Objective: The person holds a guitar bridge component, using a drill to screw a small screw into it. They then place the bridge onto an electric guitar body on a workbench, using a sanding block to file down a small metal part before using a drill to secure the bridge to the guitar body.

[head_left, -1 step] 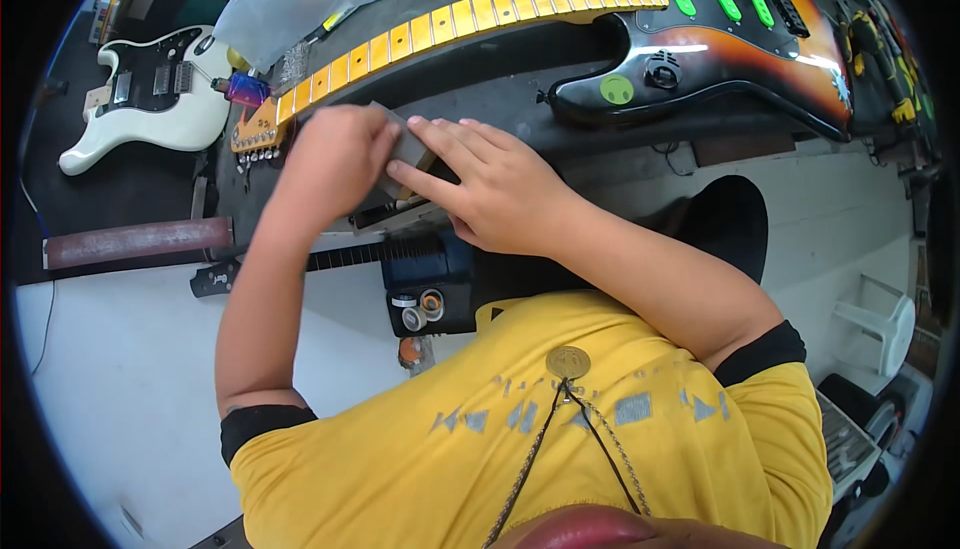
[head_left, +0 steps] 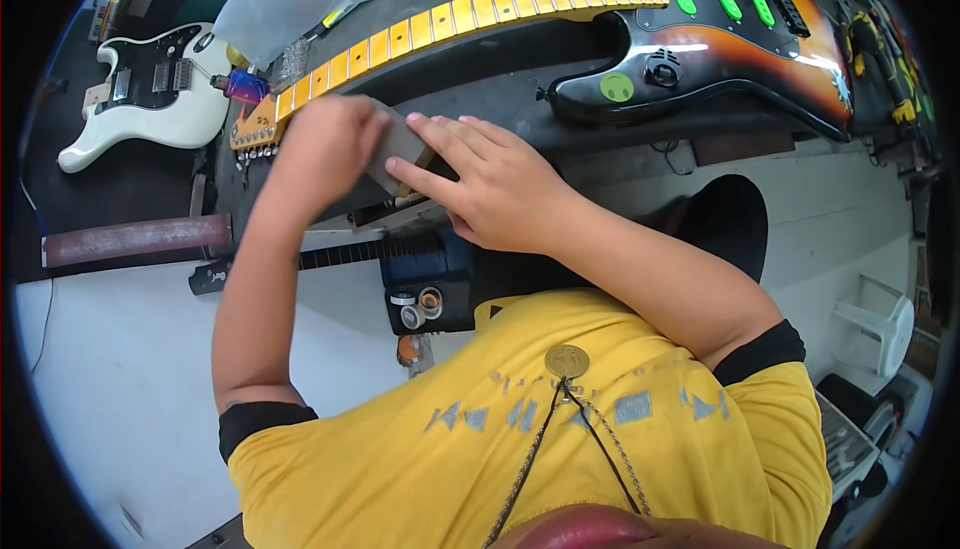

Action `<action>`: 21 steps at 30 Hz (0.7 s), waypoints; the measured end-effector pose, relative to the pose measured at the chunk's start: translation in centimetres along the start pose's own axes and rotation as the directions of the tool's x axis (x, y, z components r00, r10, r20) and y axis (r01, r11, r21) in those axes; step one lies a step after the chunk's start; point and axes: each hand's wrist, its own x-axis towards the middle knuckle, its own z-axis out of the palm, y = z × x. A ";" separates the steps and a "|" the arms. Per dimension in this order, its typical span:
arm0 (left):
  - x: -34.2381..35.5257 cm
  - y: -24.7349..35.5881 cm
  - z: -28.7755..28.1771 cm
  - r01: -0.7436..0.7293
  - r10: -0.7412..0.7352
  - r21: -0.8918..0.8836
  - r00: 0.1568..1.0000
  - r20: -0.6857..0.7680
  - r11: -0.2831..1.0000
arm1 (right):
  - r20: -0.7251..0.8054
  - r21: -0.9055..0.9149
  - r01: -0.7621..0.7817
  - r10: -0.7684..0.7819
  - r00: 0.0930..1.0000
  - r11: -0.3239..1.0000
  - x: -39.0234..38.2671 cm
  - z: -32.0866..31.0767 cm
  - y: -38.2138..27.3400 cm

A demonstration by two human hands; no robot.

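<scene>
A flat grey sheet, perhaps sandpaper (head_left: 388, 161), lies on a brownish block at the bench's near edge. My right hand (head_left: 500, 184) rests on it from the right, fingers stretched and spread, holding it down. My left hand (head_left: 328, 154) is at the sheet's left side with its fingers curled in and slightly blurred. Whatever those fingers pinch is hidden. Just beyond both hands runs the light maple neck (head_left: 440, 24) of a sunburst electric guitar (head_left: 690, 64) with green pickup covers. Its headstock (head_left: 257, 132) lies left of my left hand.
A white guitar body (head_left: 150, 99) lies at the left, near a long reddish sanding bar (head_left: 135, 241). Behind the neck are a translucent plastic bag (head_left: 300, 4) and a small purple-blue bottle (head_left: 243, 87). Below the bench edge is another, dark guitar neck (head_left: 340, 255). Tools (head_left: 870, 44) line the far right.
My left hand has slid slightly up and away from my right hand, uncovering more of the grey sheet. My right hand stays in place.
</scene>
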 end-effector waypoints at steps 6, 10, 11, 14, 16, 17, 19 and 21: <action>-0.1 0.8 0.0 -0.043 0.043 -0.010 0.999 0.019 0.999 | 0.004 0.012 0.007 -0.007 1.000 1.000 0.1 -0.3 0.1; -0.8 1.0 0.0 -0.075 0.074 -0.013 0.996 -0.054 0.997 | -0.010 0.035 0.020 -0.020 1.000 0.999 0.1 -0.3 -0.1; -0.5 0.9 -0.1 -0.066 0.065 -0.042 0.997 -0.034 0.997 | -0.008 0.036 0.016 -0.016 1.000 0.999 0.0 -0.2 0.0; 0.0 -0.3 -0.4 -0.022 0.022 -0.032 1.000 -0.016 0.999 | -0.011 0.009 0.014 -0.014 1.000 1.000 0.3 -0.5 0.1; -0.5 0.8 -0.5 -0.095 0.094 -0.056 0.995 -0.021 0.994 | -0.001 0.056 0.033 -0.033 0.999 0.998 0.0 -0.6 -0.2; -0.3 0.8 -0.4 -0.100 0.098 -0.078 0.995 -0.023 0.992 | 0.000 0.053 0.029 -0.029 1.000 0.998 0.0 -0.6 0.0; 0.0 0.5 -0.4 -0.103 0.100 -0.098 0.995 -0.027 0.990 | 0.002 0.024 0.027 -0.027 1.000 0.999 0.4 -0.8 0.2; -0.1 -0.4 -0.4 0.005 -0.003 0.057 0.999 -0.032 0.998 | 0.006 0.025 0.026 -0.026 1.000 0.999 0.1 -0.6 -0.2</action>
